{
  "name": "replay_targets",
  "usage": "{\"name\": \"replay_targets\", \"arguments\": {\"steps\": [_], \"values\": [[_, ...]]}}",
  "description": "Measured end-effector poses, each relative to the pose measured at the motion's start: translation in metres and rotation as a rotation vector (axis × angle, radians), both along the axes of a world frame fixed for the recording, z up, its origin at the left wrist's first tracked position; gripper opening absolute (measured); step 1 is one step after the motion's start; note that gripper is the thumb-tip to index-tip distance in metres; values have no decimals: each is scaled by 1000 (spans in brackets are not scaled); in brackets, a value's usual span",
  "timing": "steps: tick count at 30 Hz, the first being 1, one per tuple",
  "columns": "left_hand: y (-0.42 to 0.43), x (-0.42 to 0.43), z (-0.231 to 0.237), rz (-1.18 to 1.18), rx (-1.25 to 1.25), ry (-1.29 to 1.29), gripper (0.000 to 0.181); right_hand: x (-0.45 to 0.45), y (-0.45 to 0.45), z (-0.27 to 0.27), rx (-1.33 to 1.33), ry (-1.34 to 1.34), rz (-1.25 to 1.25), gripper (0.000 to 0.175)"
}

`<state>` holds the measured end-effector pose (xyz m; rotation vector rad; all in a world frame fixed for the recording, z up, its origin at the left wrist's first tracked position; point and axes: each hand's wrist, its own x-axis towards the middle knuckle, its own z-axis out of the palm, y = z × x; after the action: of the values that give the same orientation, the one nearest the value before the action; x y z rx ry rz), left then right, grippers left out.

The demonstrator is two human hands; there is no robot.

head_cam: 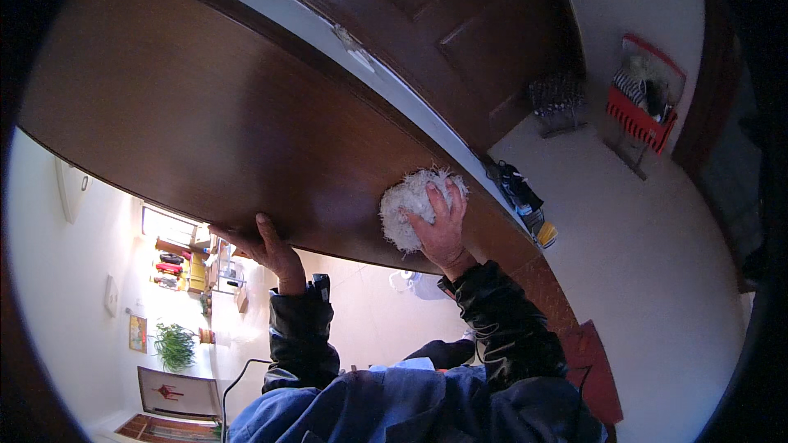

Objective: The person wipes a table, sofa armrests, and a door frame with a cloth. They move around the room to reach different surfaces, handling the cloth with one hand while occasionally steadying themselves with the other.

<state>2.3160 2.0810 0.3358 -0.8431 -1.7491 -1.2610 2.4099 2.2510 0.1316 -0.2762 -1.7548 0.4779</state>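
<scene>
A dark brown wooden door [203, 111] spans the view before me, its near edge curved by the lens. My right hand [442, 227] presses a white shaggy cleaning cloth [403, 212] flat against the door's face, towards its lower end. The fingers spread over the cloth, and its fringe sticks out around them. With the thumb on the face and the other fingers partly hidden at the edge, my left hand [271, 252] grips the door's near edge. Both forearms are in shiny black sleeves.
Beyond the far edge stands another dark panelled door [474, 18]. Right of it are a small stool [557, 95] and a red basket [643, 114] with things in it. A black bag [520, 187] lies by the door. A red mat [591, 369] and a potted plant [174, 346] show lower down.
</scene>
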Motion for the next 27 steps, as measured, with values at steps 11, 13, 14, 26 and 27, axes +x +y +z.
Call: {"name": "replay_targets", "arguments": {"steps": [11,13,14,26,27], "values": [[1,-2,-3,-90,31,-46,89,7,-9,-21,-99,-34,119,20],[-1,-6,-4,-66,22,-25,87,13,-7,-25,-142,-89,103,21],[-2,-8,-5,-82,44,-43,86,15,-6,-25,-131,-111,110,21],[-5,-2,-16,-200,176,-88,75,7,11,37,281,-52,210,27],[-10,1,-20,-186,204,-120,74,10,10,29,273,-42,222,28]]}}
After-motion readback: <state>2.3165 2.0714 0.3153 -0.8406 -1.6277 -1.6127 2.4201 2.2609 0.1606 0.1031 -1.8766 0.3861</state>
